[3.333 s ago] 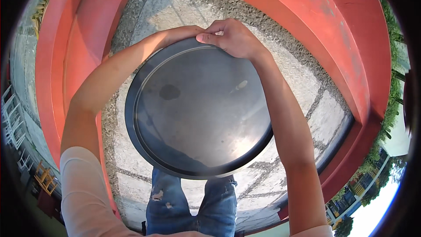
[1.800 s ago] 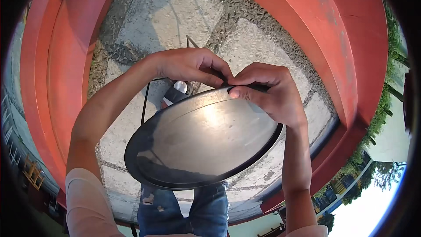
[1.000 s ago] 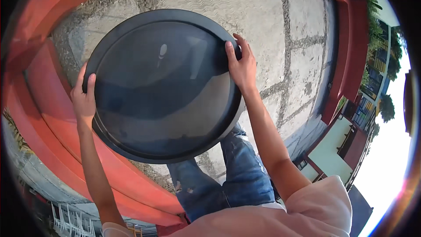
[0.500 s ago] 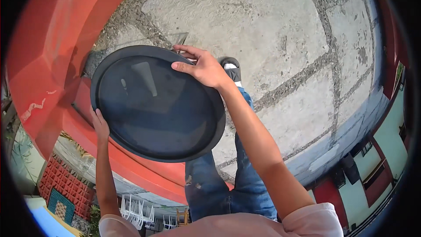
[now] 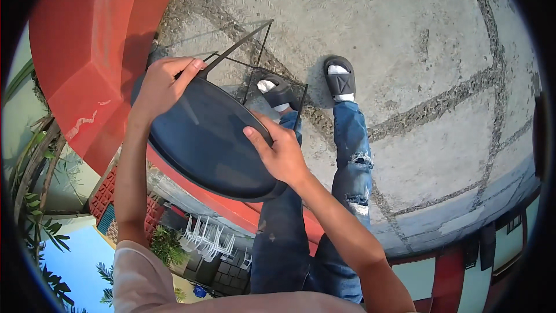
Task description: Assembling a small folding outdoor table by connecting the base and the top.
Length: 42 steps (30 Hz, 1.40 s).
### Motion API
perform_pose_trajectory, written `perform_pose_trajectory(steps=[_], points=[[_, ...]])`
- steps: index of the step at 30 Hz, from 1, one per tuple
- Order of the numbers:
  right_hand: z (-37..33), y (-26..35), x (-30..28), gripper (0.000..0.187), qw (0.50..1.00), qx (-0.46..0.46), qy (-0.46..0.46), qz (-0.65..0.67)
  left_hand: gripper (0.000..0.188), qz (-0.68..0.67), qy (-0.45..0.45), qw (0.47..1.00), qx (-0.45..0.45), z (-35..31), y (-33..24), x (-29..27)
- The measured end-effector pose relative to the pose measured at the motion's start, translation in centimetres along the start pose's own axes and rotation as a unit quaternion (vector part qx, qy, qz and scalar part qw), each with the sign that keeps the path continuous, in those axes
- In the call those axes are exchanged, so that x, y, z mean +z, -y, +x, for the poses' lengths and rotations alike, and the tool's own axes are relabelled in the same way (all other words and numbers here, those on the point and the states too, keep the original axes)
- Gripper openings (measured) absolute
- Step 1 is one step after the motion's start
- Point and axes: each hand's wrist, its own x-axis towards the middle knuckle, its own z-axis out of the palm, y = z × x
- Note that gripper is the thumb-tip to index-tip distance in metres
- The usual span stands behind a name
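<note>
Above paving (image 5: pixel 399 29), your left hand (image 5: pixel 164 88) grips the dark tray's (image 5: pixel 208 133) upper rim; your right hand (image 5: pixel 282 153), slanted inward, clasps its right edge.

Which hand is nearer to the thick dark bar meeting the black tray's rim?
Left. The left hand holds the black tray right beside the end of the dark bar at the rim; the right hand holds farther along, toward the picture's right.

Hands (image 5: pixel 159 88) on dark tray (image 5: pixel 214 139) — tilted, rods (image 5: pixel 239 45) (thin)
</note>
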Motion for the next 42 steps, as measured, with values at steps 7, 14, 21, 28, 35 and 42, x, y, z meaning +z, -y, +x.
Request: perform_pose_trajectory(steps=[7, 14, 21, 28, 35, 42], points=[[-0.3, -0.3, 0.5, 0.033, 0.991, 0.000, -0.129, -0.042, 0.034, 0.078, 0.001, 0.997, 0.022, 1.4, 0.3, 1.4], [-8.0, -9.7, -1.4, 0.027, 0.875, 0.317, -0.320, 0.177, 0.038, 0.085, 0.019, 0.994, 0.060, 0.4, 1.0, 0.5], [-12.8, -9.8, 3.5, 0.038, 0.864, 0.354, -0.284, 0.216, 0.040, -0.030, 0.054, 0.996, 0.067, 1.1, 2.5, 1.3], [-13.7, -12.8, 5.1, 0.056, 0.877, 0.123, -0.225, 0.407, 0.037, -0.061, 0.068, 0.995, 0.041, 3.5, 4.2, 2.0], [-12.7, -14.9, 4.8, 0.067, 0.870, 0.096, -0.247, 0.415, 0.044, -0.017, 0.093, 0.994, 0.044, 5.5, 3.4, 3.0], [-10.6, -14.3, 0.1, 0.052, 0.545, 0.170, -0.198, 0.797, 0.034, 0.072, -0.031, 0.995, 0.060, 3.3, -5.9, 5.0]])
